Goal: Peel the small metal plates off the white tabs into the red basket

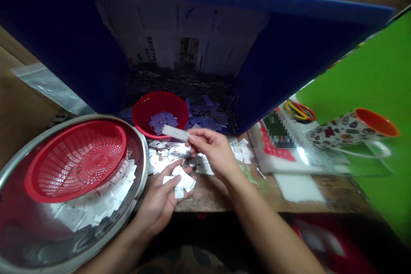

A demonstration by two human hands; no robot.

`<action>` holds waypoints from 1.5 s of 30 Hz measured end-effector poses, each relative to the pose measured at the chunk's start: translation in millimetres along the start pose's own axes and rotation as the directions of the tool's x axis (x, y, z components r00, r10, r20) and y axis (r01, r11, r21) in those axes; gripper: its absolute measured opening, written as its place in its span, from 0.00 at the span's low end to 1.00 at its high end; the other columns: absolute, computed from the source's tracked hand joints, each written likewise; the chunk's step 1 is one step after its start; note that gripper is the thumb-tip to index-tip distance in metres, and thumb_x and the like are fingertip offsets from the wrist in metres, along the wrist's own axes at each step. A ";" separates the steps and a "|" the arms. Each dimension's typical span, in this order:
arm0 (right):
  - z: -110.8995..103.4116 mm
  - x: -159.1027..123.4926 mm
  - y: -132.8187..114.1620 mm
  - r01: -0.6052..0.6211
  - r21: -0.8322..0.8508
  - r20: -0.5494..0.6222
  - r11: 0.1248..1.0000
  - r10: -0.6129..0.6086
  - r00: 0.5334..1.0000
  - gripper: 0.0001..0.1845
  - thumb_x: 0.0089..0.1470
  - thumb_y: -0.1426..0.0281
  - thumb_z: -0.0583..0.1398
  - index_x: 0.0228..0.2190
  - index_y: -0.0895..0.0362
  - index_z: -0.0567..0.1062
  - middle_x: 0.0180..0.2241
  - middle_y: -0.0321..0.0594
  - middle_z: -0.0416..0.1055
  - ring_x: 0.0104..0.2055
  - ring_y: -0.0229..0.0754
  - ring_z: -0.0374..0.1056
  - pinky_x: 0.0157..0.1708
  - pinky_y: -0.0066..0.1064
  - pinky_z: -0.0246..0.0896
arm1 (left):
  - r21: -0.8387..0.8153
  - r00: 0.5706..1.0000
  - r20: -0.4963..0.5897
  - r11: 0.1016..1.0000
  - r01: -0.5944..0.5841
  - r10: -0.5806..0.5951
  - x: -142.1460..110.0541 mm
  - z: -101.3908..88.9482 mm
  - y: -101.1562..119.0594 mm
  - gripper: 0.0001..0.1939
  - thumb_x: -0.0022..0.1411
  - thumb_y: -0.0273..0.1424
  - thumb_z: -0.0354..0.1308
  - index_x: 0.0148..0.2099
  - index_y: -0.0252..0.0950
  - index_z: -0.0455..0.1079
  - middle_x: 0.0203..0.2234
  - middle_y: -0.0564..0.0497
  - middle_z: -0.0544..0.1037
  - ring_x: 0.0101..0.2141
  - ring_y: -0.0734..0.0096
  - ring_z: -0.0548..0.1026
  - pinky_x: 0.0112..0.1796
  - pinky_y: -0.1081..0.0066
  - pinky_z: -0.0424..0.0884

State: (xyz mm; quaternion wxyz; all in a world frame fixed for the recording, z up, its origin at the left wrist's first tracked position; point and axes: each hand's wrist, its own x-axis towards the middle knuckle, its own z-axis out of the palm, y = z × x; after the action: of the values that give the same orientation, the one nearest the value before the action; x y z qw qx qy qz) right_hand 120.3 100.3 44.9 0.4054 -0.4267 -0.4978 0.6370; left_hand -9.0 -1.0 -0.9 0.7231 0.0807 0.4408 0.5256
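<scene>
White strip (175, 132) pinched in right hand (214, 150)

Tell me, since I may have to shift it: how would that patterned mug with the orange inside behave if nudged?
The mug already lies on its side, so it would probably roll or pivot rather than slide. Its handle rests low and may stop a full roll. It looks like glazed ceramic, so likely slippery and breakable.

Both forearms are bare to the elbow — no sleeves, watch or rings show on the left hand (162, 203) or right hand (214, 150) — fingernails short and unpainted.
</scene>
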 end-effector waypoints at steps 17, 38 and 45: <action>-18.1 -68.1 58.0 0.084 -0.439 -0.072 0.895 -0.128 0.989 0.01 0.52 0.71 0.63 0.29 0.56 0.74 0.25 0.34 0.68 0.26 0.36 0.64 0.27 0.27 0.62 | -0.034 1.000 -0.023 0.999 -0.011 0.010 2.1 5.8 -2.9 0.14 0.57 0.25 0.62 0.47 0.40 0.73 0.46 0.46 0.79 0.49 0.55 0.75 0.45 0.60 0.75; -18.8 -68.7 66.1 -0.127 -0.056 -0.150 0.990 0.117 0.982 0.15 0.47 0.59 0.65 0.33 0.58 0.76 0.23 0.33 0.69 0.24 0.34 0.62 0.25 0.26 0.58 | -0.066 0.998 -0.062 0.998 -0.008 0.004 2.7 2.5 0.8 0.15 0.64 0.31 0.55 0.52 0.33 0.69 0.46 0.40 0.79 0.44 0.58 0.78 0.39 0.60 0.78; -20.4 -32.1 34.6 -0.048 -0.116 -0.086 0.992 0.038 0.996 0.09 0.45 0.66 0.66 0.29 0.58 0.76 0.22 0.31 0.68 0.23 0.32 0.61 0.24 0.25 0.58 | -0.145 0.997 -0.071 0.989 0.030 -0.041 5.3 0.0 3.4 0.18 0.63 0.29 0.54 0.55 0.32 0.66 0.43 0.39 0.80 0.43 0.53 0.79 0.40 0.55 0.77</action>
State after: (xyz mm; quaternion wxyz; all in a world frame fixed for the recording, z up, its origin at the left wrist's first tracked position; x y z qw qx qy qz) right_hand 146.4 69.8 12.6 0.3859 -0.4868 -0.5078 0.5968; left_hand -11.0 4.8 -1.9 0.7196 0.0010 0.4292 0.5458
